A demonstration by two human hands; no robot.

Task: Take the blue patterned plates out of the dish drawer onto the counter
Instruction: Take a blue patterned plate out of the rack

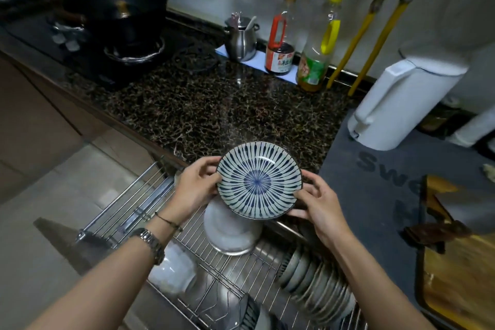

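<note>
Nearest the camera, two bare forearms reach in from the lower edge, the left one wearing a metal watch (150, 242) and a thin cord bracelet. Below them the dish drawer (128, 203) stands pulled out, its wire rack holding a row of plates on edge (316, 286); only their rims show, blurred, so their pattern cannot be made out. Pale overturned bowls (171, 273) sit at the rack's left, and a white upturned bowl (230, 233) is partly hidden behind the held plate.

Above the drawer, at the counter's front edge, the blue patterned plate (258, 181) is gripped by both hands and tilted toward the camera. The left hand (195, 185) pinches its left rim, the right hand (317, 202) clasps its lower right rim, fingers curled behind it.

Beyond lies the dark speckled counter (203, 104). A grey mat (375, 195) to the right carries a white kettle (401, 104) and a wooden cutting board (460, 270), cut off by the frame. Farther back stand a steel pot (241, 40), two bottles (280, 37), and a black wok (120, 8) on the stove.
</note>
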